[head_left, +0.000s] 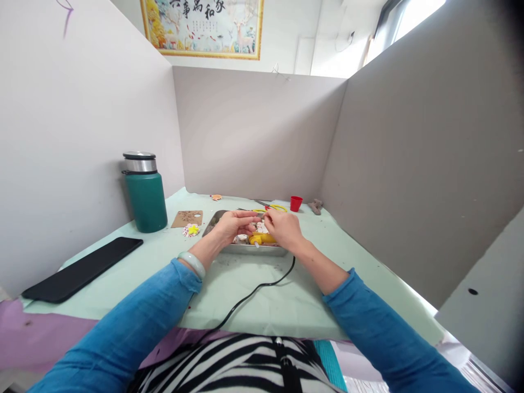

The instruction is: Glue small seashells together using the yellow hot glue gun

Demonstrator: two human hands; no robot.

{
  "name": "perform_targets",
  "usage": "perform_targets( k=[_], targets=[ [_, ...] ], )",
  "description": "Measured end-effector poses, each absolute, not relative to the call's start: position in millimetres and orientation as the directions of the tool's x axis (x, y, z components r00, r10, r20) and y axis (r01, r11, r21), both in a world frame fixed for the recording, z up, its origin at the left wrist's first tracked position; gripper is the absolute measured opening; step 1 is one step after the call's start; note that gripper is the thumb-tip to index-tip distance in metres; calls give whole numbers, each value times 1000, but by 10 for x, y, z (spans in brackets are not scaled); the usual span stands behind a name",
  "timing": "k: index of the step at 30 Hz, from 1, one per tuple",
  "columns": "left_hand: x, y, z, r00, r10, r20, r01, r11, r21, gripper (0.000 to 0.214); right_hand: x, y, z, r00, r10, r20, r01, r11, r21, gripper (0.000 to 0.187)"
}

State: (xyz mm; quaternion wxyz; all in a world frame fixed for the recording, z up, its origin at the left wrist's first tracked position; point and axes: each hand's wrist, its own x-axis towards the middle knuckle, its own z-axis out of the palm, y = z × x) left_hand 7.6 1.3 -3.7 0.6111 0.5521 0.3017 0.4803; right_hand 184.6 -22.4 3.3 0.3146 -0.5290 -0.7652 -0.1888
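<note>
Both my hands meet over a shallow metal tray [245,249] in the middle of the table. My left hand [233,225] is curled, its fingertips pinching a small pale piece I cannot make out. My right hand [283,227] is closed too, fingertips pressed against the same spot. Under my right hand a yellow glue gun [260,239] lies in the tray among several small pale pieces, and its black cord [249,297] runs back toward me over the table edge.
A green flask [144,194] stands at the left, with a black flat pad [82,268] nearer me. A brown card [187,219] and a small flower piece [191,230] lie left of the tray. Yellow-handled scissors [273,207] and a red cup [296,203] sit behind it. Grey partition walls enclose three sides.
</note>
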Motion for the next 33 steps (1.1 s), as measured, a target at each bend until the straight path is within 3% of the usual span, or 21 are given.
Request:
perform_targets(
  k=[3, 7, 18, 23, 33],
  targets=[
    [71, 0, -21, 351, 924, 150, -274, -52, 960, 30, 1872, -234, 36, -246, 662, 709, 895, 436, -97, 19],
    [66, 4, -10, 331, 933, 139, -291, -40, 956, 29, 1851, -257, 32, -307, 600, 738, 846, 528, -77, 16],
    [112, -48, 7, 326, 936, 134, -157, -86, 984, 30, 1831, -255, 35, -402, 600, 692, 881, 460, 113, 18],
    [141, -54, -20, 320, 932, 169, -96, -145, 985, 30, 1847, -285, 56, -442, 642, 627, 873, 469, 135, 17],
    [107, -82, 26, 342, 928, 146, -165, -93, 982, 27, 1896, -226, 55, -195, 755, 626, 894, 399, -204, 23]
  ],
)
